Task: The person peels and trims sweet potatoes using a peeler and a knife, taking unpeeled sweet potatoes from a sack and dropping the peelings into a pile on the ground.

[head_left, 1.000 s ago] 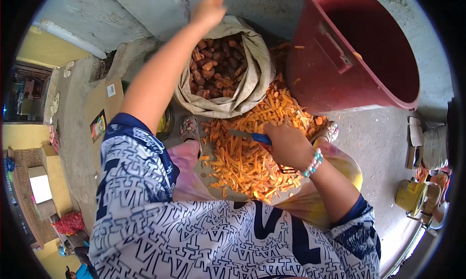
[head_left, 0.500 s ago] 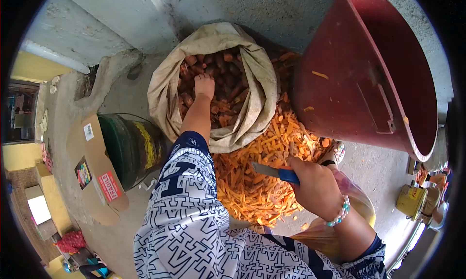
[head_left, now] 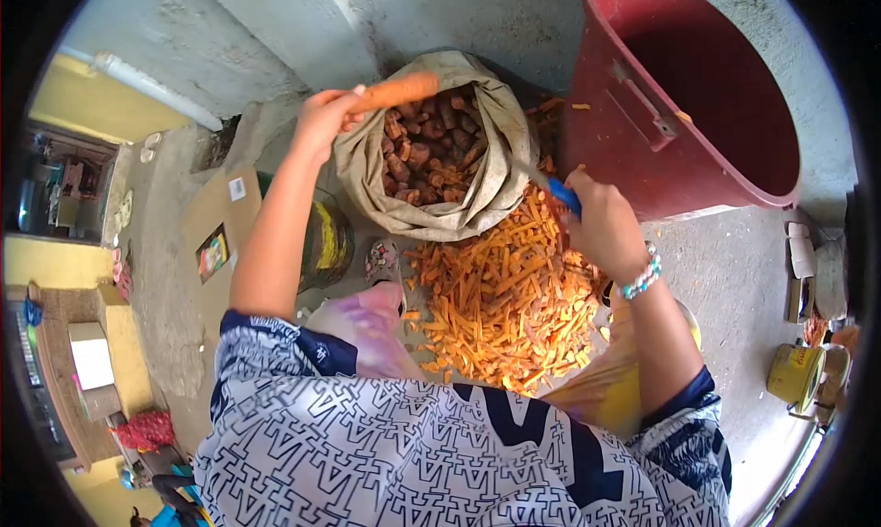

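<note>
My left hand [head_left: 323, 123] is raised at the left rim of the cloth sack and grips one end of a long orange carrot [head_left: 396, 92], whose other end reaches over the sack's opening. Inside the open sack [head_left: 367, 183] lie many brown-orange roots [head_left: 424, 151]. My right hand [head_left: 601, 217] is wrapped round the blue handle of a knife [head_left: 562, 195], its blurred blade pointing up and left toward the sack's right side. Below the sack, a heap of orange peelings [head_left: 505, 298] covers the floor between my feet.
A big dark red bin [head_left: 606, 114] stands at the upper right. Left of the sack are a dark bucket with a yellow patch [head_left: 328, 243] and an opened cardboard box [head_left: 206, 243]. A yellow container [head_left: 794, 376] sits far right. Part of another person shows at the lower left.
My left hand has come out of the sack, up and to the left, now with a carrot in it. My right hand and the knife have moved up and slightly right. The view has shifted.
</note>
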